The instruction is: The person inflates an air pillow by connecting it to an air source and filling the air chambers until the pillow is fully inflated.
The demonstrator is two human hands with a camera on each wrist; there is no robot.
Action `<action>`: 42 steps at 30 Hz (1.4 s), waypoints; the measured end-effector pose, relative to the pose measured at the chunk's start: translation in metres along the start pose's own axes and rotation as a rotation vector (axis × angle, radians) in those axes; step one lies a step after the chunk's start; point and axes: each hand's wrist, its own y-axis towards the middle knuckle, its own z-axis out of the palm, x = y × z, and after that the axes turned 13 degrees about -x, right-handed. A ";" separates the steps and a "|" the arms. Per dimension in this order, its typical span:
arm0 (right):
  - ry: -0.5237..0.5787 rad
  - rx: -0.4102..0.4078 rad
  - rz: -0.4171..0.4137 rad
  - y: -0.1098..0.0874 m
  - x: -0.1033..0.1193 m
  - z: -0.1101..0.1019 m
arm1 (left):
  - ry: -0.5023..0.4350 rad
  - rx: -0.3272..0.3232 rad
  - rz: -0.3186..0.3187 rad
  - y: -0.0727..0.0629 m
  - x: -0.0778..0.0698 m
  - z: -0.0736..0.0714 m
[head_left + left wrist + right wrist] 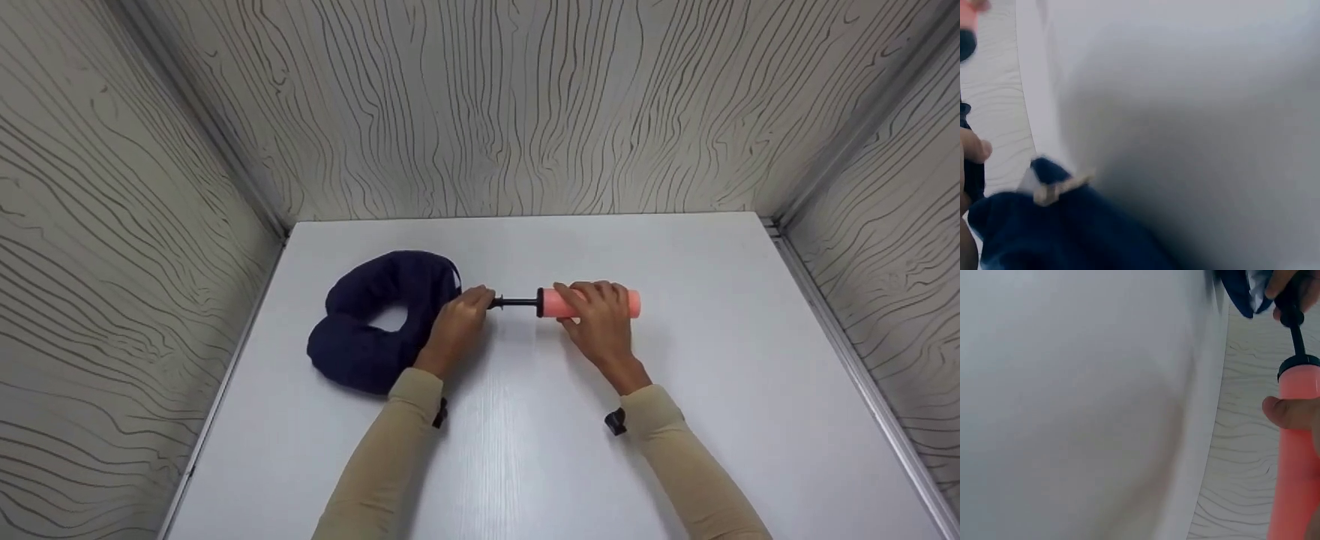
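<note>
A hand pump with a pink barrel (550, 303) and a black rod (519, 301) is held sideways above the white table in the head view. My right hand (604, 326) grips the barrel, its thumb across the pink side in the right wrist view. My left hand (459, 326) holds the black handle end, which its fingers mostly cover; the rod is drawn partly out. Beside and partly beneath the left hand lies a navy U-shaped neck pillow (360, 351). A pale tag (1061, 188) shows on the pillow's edge in the left wrist view.
The white table (510, 465) is closed in by wood-grain patterned panels (510, 112) at the back and both sides. Metal strips run along the side edges. A small black device (616, 421) sits at the right cuff.
</note>
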 end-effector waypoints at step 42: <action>-0.003 -0.053 0.037 0.001 -0.035 -0.021 | -0.019 -0.002 -0.024 0.003 -0.008 0.004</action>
